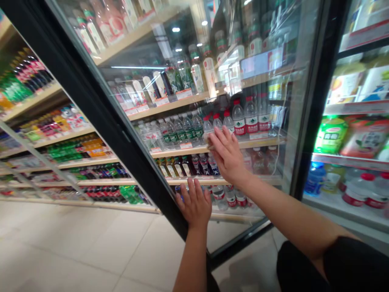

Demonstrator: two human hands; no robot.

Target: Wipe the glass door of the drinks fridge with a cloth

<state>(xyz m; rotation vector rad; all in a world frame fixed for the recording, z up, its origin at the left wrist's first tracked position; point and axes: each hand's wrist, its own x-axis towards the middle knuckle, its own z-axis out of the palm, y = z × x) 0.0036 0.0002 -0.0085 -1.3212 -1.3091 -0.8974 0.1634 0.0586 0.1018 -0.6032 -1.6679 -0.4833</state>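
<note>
An open glass cooler door (pixel 251 233) with a black frame stands tilted in front of me. My left hand (pixel 196 205) rests on the lower part of the door, by the black frame edge, its fingers stretched out. Higher on the glass, my right hand (pixel 226 156) lies flat with fingers extended. A small pale patch shows by its fingertips; whether this is a cloth or a reflection I cannot tell. Through the glass, red-capped water bottles (pixel 251 115) and green-labelled bottles (pixel 180 127) stand near the right hand.
To the right, a lit cooler (pixel 349 158) holds drinks on several shelves. Wooden shelves (pixel 69 164) of bottled drinks run along the left. Pale floor tiles (pixel 100 243) lie below. My dark-clothed leg (pixel 299 267) is at the lower right.
</note>
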